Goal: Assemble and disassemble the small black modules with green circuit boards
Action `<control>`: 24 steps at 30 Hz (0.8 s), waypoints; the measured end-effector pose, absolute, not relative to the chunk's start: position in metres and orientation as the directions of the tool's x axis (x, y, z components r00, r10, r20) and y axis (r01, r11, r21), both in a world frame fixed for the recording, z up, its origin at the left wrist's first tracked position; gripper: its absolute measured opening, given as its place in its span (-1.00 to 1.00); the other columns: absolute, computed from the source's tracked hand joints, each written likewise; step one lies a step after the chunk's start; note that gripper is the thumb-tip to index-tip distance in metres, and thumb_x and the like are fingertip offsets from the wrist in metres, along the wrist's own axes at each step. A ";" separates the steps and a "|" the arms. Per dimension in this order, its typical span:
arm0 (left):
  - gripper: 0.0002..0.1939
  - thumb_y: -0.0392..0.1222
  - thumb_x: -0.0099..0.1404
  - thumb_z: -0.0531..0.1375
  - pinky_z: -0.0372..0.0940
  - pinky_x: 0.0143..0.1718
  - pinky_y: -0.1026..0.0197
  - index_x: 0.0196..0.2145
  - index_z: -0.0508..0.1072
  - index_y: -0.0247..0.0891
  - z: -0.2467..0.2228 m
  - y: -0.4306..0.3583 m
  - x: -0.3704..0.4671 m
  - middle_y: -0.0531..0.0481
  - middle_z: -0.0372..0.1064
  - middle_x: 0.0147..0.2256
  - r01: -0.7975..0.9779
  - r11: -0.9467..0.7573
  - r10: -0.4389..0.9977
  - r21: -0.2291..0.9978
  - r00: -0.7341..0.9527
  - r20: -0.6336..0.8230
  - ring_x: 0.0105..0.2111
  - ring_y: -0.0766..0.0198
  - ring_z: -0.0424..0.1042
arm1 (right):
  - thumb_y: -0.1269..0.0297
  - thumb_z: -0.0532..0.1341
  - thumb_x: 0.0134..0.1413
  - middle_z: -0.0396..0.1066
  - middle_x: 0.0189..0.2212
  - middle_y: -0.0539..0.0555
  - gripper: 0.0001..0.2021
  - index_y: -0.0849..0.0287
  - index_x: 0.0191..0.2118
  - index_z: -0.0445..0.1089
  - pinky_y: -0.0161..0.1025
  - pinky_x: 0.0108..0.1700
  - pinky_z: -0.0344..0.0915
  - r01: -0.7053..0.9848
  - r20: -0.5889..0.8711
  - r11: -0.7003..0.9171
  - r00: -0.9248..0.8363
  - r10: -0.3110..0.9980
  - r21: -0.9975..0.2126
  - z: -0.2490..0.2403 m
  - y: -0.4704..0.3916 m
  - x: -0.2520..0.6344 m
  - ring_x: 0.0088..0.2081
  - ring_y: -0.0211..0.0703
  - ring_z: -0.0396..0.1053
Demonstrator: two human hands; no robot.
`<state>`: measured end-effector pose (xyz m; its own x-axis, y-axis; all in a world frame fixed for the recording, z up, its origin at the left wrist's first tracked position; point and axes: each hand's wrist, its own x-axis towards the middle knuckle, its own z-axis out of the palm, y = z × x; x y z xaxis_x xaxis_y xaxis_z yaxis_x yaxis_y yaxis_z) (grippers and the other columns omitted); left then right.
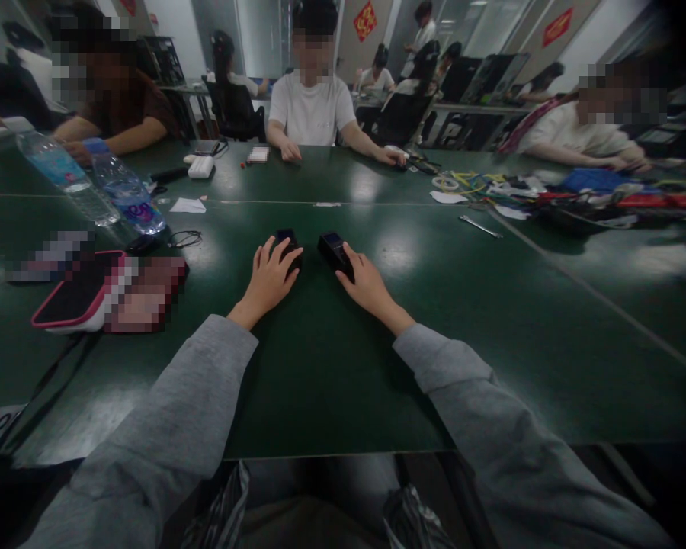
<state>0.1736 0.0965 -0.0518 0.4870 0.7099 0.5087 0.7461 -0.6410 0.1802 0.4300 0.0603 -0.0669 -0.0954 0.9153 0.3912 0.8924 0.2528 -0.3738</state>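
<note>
Two small black devices with little screens lie on the green table in the middle of the head view. My left hand (271, 276) is draped over the left black device (286, 235), its fingers curved and somewhat apart around it, covering most of its body. Against the right black device (332, 248) rests my right hand (369, 284), thumb on the near side and fingers over the near end, with the screen end showing. A short gap separates the devices. How firmly either hand grips is hard to see.
Bottles (126, 191), a red-rimmed case (80, 290) and a dark red item (149, 293) lie left. A wrench (480, 226) and tangled cables (594, 198) are at right. Across the table (348, 381) sits a person in white (312, 110); others sit on both sides.
</note>
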 end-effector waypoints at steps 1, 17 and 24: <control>-0.51 -0.13 0.43 0.11 -0.05 0.32 -0.43 0.29 0.26 -0.10 -0.053 0.098 0.173 -0.22 0.07 0.36 0.746 -0.638 0.711 0.190 0.476 0.518 0.41 -0.23 -0.10 | 0.13 0.08 0.28 0.30 0.04 0.31 -0.31 0.11 0.46 -0.10 0.20 0.00 0.39 0.891 0.391 0.264 -0.109 0.914 -0.370 -0.066 0.060 0.429 -0.01 0.19 0.37; -0.58 -0.09 0.47 0.05 0.26 0.19 -0.20 0.23 0.31 -0.15 -0.036 0.090 0.171 -0.19 0.14 0.34 0.533 -0.803 0.595 0.268 0.688 0.415 0.25 -0.03 0.29 | 0.18 0.06 0.31 0.31 0.02 0.30 -0.38 0.15 0.42 0.01 0.18 0.03 0.38 0.895 0.403 0.296 -0.148 0.903 -0.334 -0.062 0.056 0.425 0.02 0.17 0.36; -0.70 -0.03 0.46 0.07 0.34 0.11 -0.12 0.00 0.46 -0.17 -0.023 0.062 0.187 -0.13 0.32 0.23 0.389 -0.805 0.576 0.448 0.693 0.434 0.11 0.03 0.42 | 0.30 0.09 0.24 0.29 0.07 0.29 -0.37 0.10 0.41 0.02 0.19 0.07 0.37 0.863 0.441 0.312 -0.119 0.890 -0.398 -0.071 0.065 0.433 0.08 0.16 0.34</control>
